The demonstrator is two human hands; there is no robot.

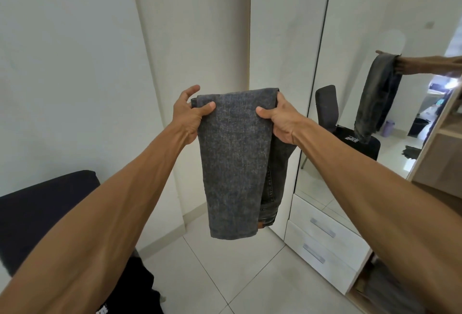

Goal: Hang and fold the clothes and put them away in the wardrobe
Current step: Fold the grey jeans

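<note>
A pair of dark grey jeans [232,163], folded over lengthwise, hangs in the air in front of me. My left hand [188,113] pinches its upper left corner, thumb on the front. My right hand [280,118] grips the upper right corner the same way. The waistband end with a brown patch shows behind the front layer at the bottom right. The wardrobe [322,236] stands to the right, with a mirrored door and two white drawers below it.
The mirror [370,103] reflects my arm, the jeans and a dark chair. Open wooden shelves [447,138] with folded clothes sit at the far right. A dark chair [45,211] with a black garment on it stands at the lower left. White tiled floor lies below.
</note>
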